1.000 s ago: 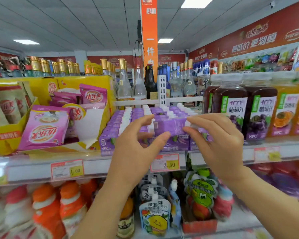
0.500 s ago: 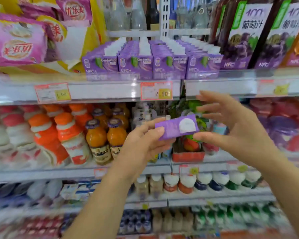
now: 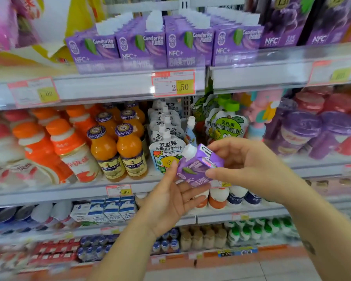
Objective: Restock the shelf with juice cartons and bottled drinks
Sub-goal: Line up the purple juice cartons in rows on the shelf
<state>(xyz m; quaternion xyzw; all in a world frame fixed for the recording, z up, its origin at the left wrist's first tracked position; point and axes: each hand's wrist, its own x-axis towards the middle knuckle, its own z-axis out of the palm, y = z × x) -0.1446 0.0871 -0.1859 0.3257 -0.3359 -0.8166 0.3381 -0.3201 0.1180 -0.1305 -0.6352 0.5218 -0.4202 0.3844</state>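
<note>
A small purple juice carton [image 3: 199, 166] with a white cap sits tilted between both hands, in front of the second shelf from the top. My left hand [image 3: 170, 201] is palm up, with its thumb against the carton's left side and its fingers underneath. My right hand [image 3: 245, 165] pinches the carton from the right, thumb at the lower front corner and fingers at the top. Rows of the same purple cartons [image 3: 166, 43] fill the upper shelf [image 3: 109, 86] above a 2.50 price tag [image 3: 173, 83].
Orange juice bottles [image 3: 118, 151] and white spouted pouches [image 3: 166, 142] stand on the shelf behind my hands, with green pouches [image 3: 225, 126] to their right. Dark grape juice bottles [image 3: 282, 23] stand at the upper right. Lower shelves hold milk cartons [image 3: 111, 209] and small bottles.
The carton came off the upper shelf and down in front of the second shelf. It has turned cap-up, and my right hand now grips it too. The view has tilted downward.
</note>
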